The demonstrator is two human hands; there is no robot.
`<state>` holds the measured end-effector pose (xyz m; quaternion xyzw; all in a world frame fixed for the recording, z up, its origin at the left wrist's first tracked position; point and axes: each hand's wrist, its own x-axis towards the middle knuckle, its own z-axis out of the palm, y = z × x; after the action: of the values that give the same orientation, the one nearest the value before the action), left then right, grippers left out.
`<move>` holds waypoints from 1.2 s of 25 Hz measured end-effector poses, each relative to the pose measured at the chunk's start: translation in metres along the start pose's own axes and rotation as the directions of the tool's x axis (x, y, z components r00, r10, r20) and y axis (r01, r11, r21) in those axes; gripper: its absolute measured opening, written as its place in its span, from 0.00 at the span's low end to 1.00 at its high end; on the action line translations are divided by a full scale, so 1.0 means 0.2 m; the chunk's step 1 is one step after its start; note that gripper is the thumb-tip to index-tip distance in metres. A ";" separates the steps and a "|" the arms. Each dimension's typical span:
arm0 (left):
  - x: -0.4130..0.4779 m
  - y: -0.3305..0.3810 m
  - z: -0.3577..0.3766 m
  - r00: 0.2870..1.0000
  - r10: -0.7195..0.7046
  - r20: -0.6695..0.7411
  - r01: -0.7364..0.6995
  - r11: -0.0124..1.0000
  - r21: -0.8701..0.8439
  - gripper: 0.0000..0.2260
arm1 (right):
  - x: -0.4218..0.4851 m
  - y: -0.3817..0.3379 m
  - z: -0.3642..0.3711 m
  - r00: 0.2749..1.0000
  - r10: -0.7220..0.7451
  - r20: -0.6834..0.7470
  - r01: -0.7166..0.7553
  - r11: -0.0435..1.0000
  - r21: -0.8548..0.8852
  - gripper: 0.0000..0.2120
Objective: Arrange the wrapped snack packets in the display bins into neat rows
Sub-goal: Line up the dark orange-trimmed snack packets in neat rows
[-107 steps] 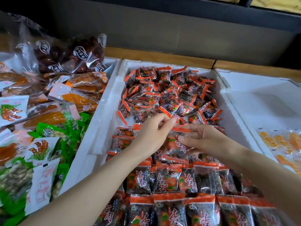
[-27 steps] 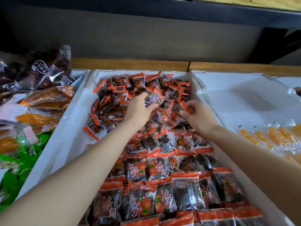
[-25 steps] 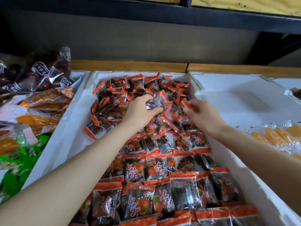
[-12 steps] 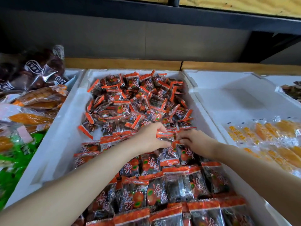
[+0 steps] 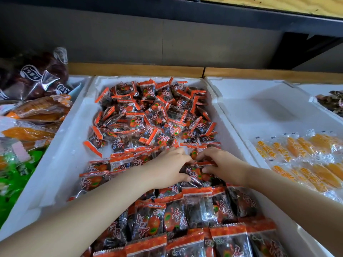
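Observation:
A white foam bin [image 5: 63,145] holds several dark snack packets with orange ends. A loose pile of packets [image 5: 154,115] fills its far half, and neat overlapping rows [image 5: 185,219] fill the near half. My left hand [image 5: 167,167] and my right hand [image 5: 222,164] meet at the far edge of the rows. Together they pinch one packet [image 5: 194,173] by its sides, low against the row. Their fingers hide most of it.
The foam bin on the right [image 5: 259,108] holds yellow-orange packets [image 5: 306,160] in its near part. The left bin holds long orange snack bags [image 5: 37,112], green packets [image 5: 11,175] and dark wrapped sweets [image 5: 37,76]. A wooden ledge [image 5: 137,69] runs behind the bins.
Both hands reached into the far pile, took a packet, and drew it back toward me. They now hold it lower, down on the far end of the rows.

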<state>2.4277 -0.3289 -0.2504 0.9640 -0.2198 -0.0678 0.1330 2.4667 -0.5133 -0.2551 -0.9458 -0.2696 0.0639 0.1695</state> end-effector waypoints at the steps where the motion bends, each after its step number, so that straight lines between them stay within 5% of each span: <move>1: 0.00 0.00 0.00 1.000 -0.009 0.000 0.009 1.000 0.027 0.24 | -0.01 0.00 -0.01 1.000 0.002 0.001 -0.002 1.000 -0.001 0.16; 9: 0.17 -0.14 -0.09 0.912 -0.119 -0.392 0.095 0.992 -0.079 0.26 | 0.18 0.01 -0.13 0.912 0.126 -0.390 -0.135 0.991 0.002 0.27; 14: 0.37 -0.25 -0.06 0.811 -0.427 -0.400 0.331 0.898 -0.288 0.36 | 0.38 0.05 -0.10 0.905 0.231 -0.356 -0.266 0.962 -0.052 0.31; 21: 0.44 -0.28 -0.07 0.796 -0.488 -0.357 0.410 0.869 -0.276 0.26 | 0.40 0.03 -0.07 0.893 0.299 -0.337 -0.313 0.950 0.013 0.36; 27: 0.41 -0.25 -0.08 0.813 -0.451 -0.370 0.309 0.871 -0.382 0.25 | 0.39 -0.01 -0.02 0.854 0.421 -0.305 -0.355 0.901 0.251 0.33; 30: 0.38 -0.24 -0.09 0.754 -0.452 -0.477 0.205 0.852 -0.482 0.22 | 0.39 -0.06 -0.05 0.854 0.474 -0.215 -0.358 0.835 0.418 0.25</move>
<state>2.5195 -0.3163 -0.2528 0.9137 0.0262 0.1596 0.3728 2.5286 -0.4655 -0.2442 -0.9317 -0.0082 -0.0008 0.3632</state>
